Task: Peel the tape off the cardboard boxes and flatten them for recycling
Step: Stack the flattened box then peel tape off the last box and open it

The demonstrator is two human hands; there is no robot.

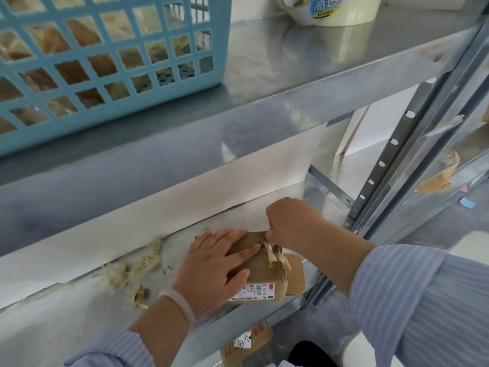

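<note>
Box (264, 272) on lower shelf (79, 316): my left hand (211, 266), fingers flat, pins it still, presumably so my right hand (293, 223), pinching the tape (274, 255), can strip it.

A person in striped blue sleeves works at a metal shelf (66, 321). The left hand (217, 263) lies flat on a small cardboard box (264, 271), fingers (246, 251) straight, pressing it down. The right hand (293, 223), curled at the box's far edge, pinches a torn strip of tape (274, 254) partly lifted off the top. A white label (254, 291) covers the box's near side. Crumpled scraps (124, 271) lie on the shelf to the left. On the upper shelf (291, 62) stand a blue basket (105, 62) and a tape roll (333, 9). A second box (246, 343) lies below.
</note>
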